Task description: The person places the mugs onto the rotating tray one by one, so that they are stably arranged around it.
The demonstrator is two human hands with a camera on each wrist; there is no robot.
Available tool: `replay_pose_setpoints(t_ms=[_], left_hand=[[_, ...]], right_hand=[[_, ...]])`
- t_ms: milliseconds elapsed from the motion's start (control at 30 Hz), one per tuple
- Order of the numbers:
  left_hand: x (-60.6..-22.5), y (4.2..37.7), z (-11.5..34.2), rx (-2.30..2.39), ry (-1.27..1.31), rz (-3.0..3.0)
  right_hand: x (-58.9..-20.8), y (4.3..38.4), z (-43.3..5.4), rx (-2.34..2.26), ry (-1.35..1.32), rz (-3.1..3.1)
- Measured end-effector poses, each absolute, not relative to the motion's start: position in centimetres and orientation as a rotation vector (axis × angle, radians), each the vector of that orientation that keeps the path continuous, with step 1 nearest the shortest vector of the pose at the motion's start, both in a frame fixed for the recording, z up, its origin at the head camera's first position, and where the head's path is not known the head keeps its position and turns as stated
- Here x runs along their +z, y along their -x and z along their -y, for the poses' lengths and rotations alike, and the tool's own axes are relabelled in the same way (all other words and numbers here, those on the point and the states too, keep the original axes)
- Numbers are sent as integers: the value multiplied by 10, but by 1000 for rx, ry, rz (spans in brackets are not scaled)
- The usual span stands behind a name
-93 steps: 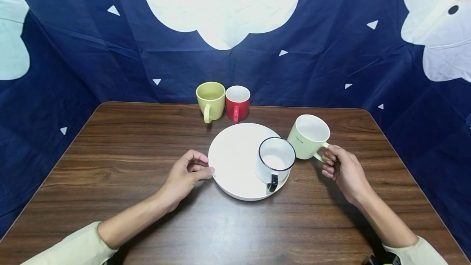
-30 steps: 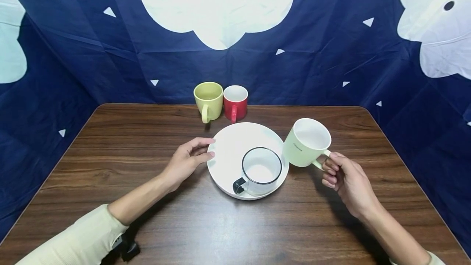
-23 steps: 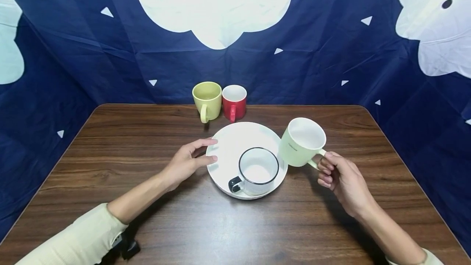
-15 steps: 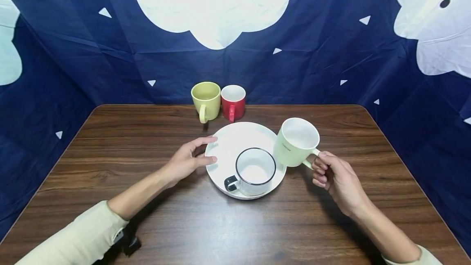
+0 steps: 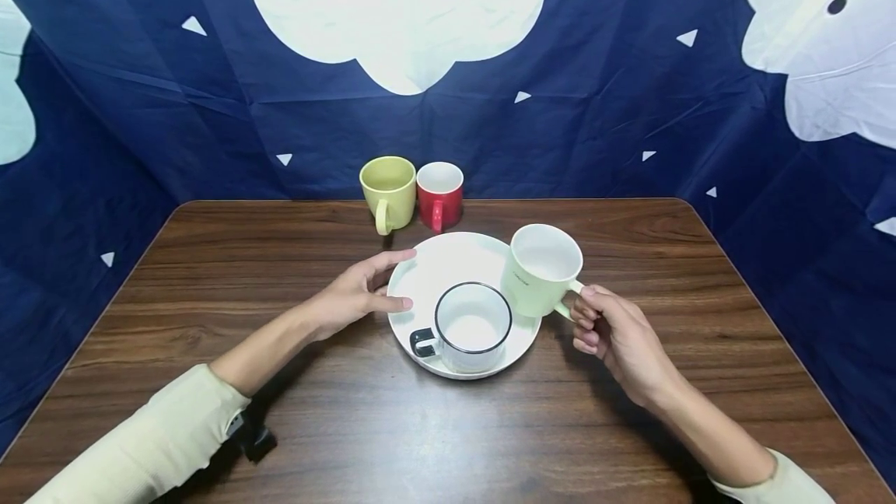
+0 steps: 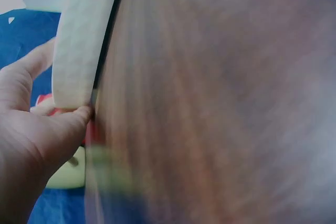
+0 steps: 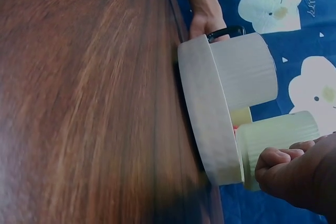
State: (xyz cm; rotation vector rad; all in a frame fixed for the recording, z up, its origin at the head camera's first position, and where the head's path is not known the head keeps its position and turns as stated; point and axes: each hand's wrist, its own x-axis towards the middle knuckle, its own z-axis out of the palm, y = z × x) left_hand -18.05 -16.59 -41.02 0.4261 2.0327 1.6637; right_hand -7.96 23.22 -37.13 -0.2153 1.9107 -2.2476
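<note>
My left hand (image 5: 353, 294) holds the left rim of a round white plate (image 5: 427, 271), with thumb and forefinger spread over it. In the left wrist view the thumb (image 6: 65, 124) touches the plate's outer wall. A white mug with a black rim (image 5: 472, 348) stands upright on the plate's front part, its black handle pointing left. With the fingers of my right hand (image 5: 630, 344) I pinch the handle of a pale green mug (image 5: 535, 286). That mug is upright over the plate's right edge. Whether its base touches the plate I cannot tell.
A yellow-green mug (image 5: 395, 204) and a red mug (image 5: 448, 208) stand side by side behind the plate, near the back edge of the wooden table (image 5: 231, 271). A blue cloth with white clouds (image 5: 294, 115) hangs behind. A small black device (image 5: 255, 438) is below the left forearm.
The pale green mug has come left over the plate in my right hand. Earlier the plate turned, swinging the black-rimmed mug's handle round to the left. My left thumb and forefinger have spread wider.
</note>
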Motion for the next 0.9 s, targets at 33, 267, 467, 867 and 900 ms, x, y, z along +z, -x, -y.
replay_pose_setpoints(t_ms=[33,267,467,867,900], left_hand=[[-409,182,167,1659,-439,-2016],[-406,197,179,1574,-558,-1879],[-406,205,189,1502,-630,-1857],[-404,205,189,1528,-658,-1866],[-405,205,188,1528,-663,-1867]], right_hand=[[-371,80,-231,-2246,220,-1906],[-370,81,-223,-2256,251,-1853],[-369,81,-214,-2247,240,-1855],[-371,80,-199,-2202,208,-1876],[-371,79,-198,-2194,190,-1885]])
